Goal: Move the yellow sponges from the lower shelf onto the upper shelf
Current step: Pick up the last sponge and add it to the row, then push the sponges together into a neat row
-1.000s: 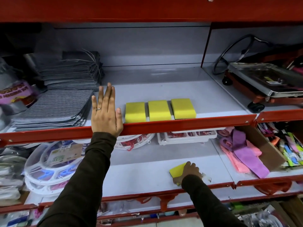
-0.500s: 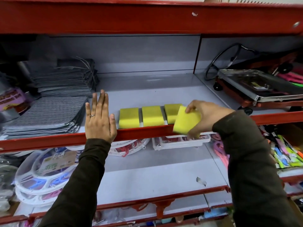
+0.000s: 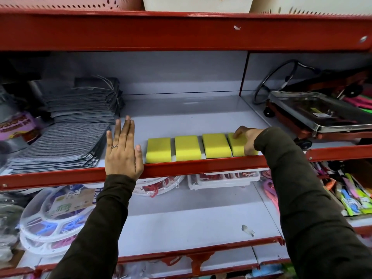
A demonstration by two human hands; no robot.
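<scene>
Fourth yellow sponge (image 3: 237, 144): a second ago on the lower shelf (image 3: 201, 224) under the right hand (image 3: 248, 140); half a second ago carried at the upper shelf's red front lip (image 3: 201, 165). It now rests on the upper shelf (image 3: 191, 119), at the right end of the sponge row, just beside the third sponge (image 3: 216, 145). Right hand lies on it, fingers (image 3: 238, 132) over its top. Row count has risen from three to four.

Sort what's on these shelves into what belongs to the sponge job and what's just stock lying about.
Job: four yellow sponges in a row on the upper shelf; right hand on the rightmost; lower shelf.

Lying about: grey cloths, metal trolley, round plastic hangers, left hand resting flat.
</scene>
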